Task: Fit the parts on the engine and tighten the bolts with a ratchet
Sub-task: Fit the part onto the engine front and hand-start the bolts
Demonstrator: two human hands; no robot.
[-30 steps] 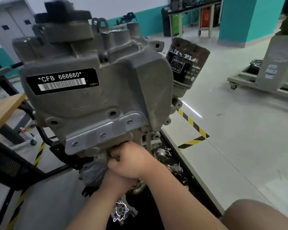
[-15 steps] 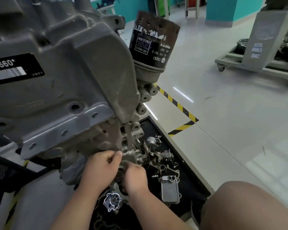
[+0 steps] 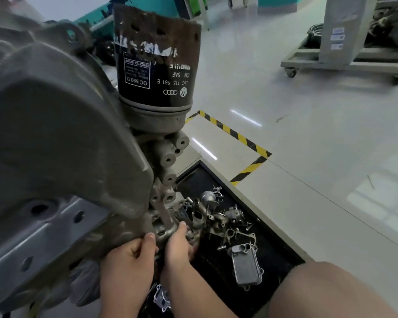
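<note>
The grey engine block (image 3: 55, 145) fills the left half of the head view, with a black oil filter (image 3: 156, 65) standing on its right side. Both hands are low on the engine's right corner. My left hand (image 3: 129, 255) is curled with the thumb up, pressing on a grey cast metal part (image 3: 167, 229) that sits against the engine. My right hand (image 3: 178, 246) grips the same part from the right; its fingertips are hidden behind it. No ratchet is in view.
A black floor tray (image 3: 276, 244) lies right of the hands, holding several loose metal parts (image 3: 216, 212), a ribbed cooler block (image 3: 246, 265) and a small pump piece (image 3: 162, 299). My bare knee (image 3: 331, 292) is at lower right. Yellow-black floor tape (image 3: 239, 138) and a wheeled stand (image 3: 345, 58) lie beyond.
My view has swung right and closer to the engine's lower corner. My right hand has come out beside the left, and both now press the part a little higher against the engine.
</note>
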